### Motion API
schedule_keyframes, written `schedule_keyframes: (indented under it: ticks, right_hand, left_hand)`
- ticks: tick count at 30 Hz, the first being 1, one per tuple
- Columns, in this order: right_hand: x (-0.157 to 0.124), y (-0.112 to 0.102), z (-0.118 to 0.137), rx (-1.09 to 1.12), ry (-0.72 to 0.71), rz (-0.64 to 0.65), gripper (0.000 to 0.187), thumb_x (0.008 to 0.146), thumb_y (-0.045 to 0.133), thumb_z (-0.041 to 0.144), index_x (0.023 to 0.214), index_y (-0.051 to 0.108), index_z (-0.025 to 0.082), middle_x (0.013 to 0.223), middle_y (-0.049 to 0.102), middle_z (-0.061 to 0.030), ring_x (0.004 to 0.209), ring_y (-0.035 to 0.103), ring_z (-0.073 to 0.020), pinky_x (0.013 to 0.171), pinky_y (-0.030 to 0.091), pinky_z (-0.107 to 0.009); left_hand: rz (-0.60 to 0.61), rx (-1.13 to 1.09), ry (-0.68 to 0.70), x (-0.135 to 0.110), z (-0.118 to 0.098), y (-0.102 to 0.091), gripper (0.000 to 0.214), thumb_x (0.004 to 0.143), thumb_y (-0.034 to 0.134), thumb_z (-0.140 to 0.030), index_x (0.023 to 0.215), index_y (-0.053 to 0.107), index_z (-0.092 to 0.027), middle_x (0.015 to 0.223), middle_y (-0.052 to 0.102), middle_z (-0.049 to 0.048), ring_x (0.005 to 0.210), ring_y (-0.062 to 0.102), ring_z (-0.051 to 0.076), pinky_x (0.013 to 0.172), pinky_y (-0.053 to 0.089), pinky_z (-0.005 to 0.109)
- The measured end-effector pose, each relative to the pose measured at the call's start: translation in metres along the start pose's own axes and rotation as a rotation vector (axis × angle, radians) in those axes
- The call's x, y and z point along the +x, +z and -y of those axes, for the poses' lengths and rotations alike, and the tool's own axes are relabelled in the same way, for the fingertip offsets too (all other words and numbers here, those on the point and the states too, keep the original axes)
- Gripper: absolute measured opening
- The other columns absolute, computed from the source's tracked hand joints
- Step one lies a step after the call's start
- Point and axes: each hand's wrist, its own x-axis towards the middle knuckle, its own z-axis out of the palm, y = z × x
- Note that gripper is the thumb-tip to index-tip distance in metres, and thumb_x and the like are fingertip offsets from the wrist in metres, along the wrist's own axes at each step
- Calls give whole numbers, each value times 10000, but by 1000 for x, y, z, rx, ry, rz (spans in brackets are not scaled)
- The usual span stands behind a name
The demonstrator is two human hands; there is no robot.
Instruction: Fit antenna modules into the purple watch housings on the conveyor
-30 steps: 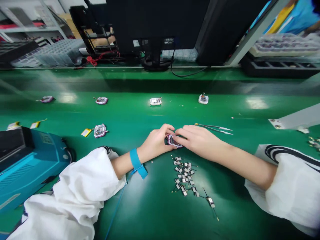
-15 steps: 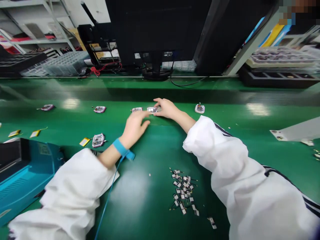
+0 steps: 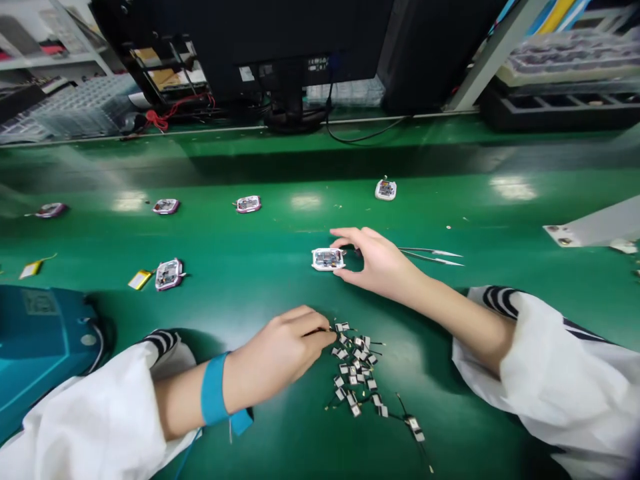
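Note:
My right hand [image 3: 381,263] rests on the green mat, thumb and fingers curved around the right side of a small white square device [image 3: 328,259] and touching it. My left hand [image 3: 285,350], with a blue wrist strap [image 3: 214,399], is pinched at the left edge of a pile of several tiny wired parts [image 3: 357,370]; its fingertips hold something small that I cannot make out. Tweezers [image 3: 431,256] lie just right of my right hand.
More small devices lie on the far mat: pink ones [image 3: 249,204], [image 3: 166,206], [image 3: 50,210], a white one [image 3: 385,189], another pink one [image 3: 169,274] with a yellow cell [image 3: 139,279]. A blue machine [image 3: 35,340] sits at left. A monitor stand [image 3: 286,113] and trays [image 3: 565,100] line the back.
Both hands drew back from the far row. My right hand brought a white device nearer and set it down; my left hand left a pink device in the row and moved to the parts pile.

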Motion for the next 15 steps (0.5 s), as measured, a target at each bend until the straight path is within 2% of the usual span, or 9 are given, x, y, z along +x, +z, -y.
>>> schedule_keyframes:
  ticks: [5,8,12,15]
  right_hand:
    - [-15,3,-4,27,-26,-4,527,676,632,199,1164,435,163,1011,630,-19,836,511,-177,723,449,-317]
    - [-17,2,-4,37,-38,27,555,674,670,269,1179,456,187,1022,636,-16,831,538,-177,685,457,-311]
    - [-14,3,-4,86,-174,-4,186,792,550,228,967,610,205,965,662,16,803,582,-115,709,452,-263]
    - [-13,5,-3,92,-193,-26,164,816,504,175,909,636,204,934,671,26,774,596,-96,695,457,-239]
  left_hand:
    - [-42,30,25,-7,2,-4,183,861,408,-130,912,584,-127,917,635,45,831,578,141,747,499,240]
    - [-139,29,-56,-7,10,-9,178,853,439,-132,977,566,-139,923,650,35,833,598,123,749,502,225]
    - [-238,63,-124,12,23,-19,147,817,522,-153,945,596,-159,907,664,16,825,610,101,754,494,191]
    - [-241,91,-88,29,30,-18,125,819,519,-154,899,615,-164,900,667,3,827,611,102,759,493,191]
